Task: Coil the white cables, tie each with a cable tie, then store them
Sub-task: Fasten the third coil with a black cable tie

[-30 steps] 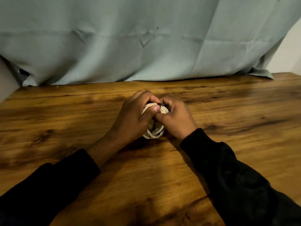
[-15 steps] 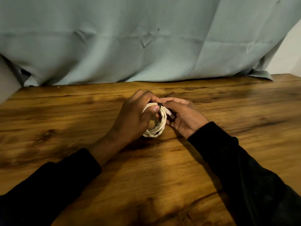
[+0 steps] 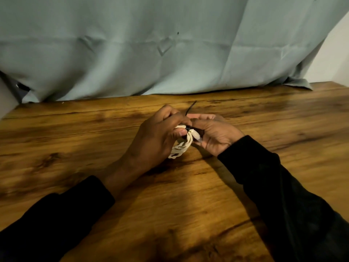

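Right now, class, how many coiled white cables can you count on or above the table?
1. The coiled white cable sits between the left hand and right hand, mid-table, a black cable tie sticking up from it. Nothing shows whether others lie out of view.

You're seated at a wood-grain table (image 3: 188, 205) in what looks like an improvised indoor recording spot: a creased pale blue-green cloth (image 3: 151, 53) hangs as a backdrop along its far edge, with plain white wall (image 3: 334, 63) showing at the right.
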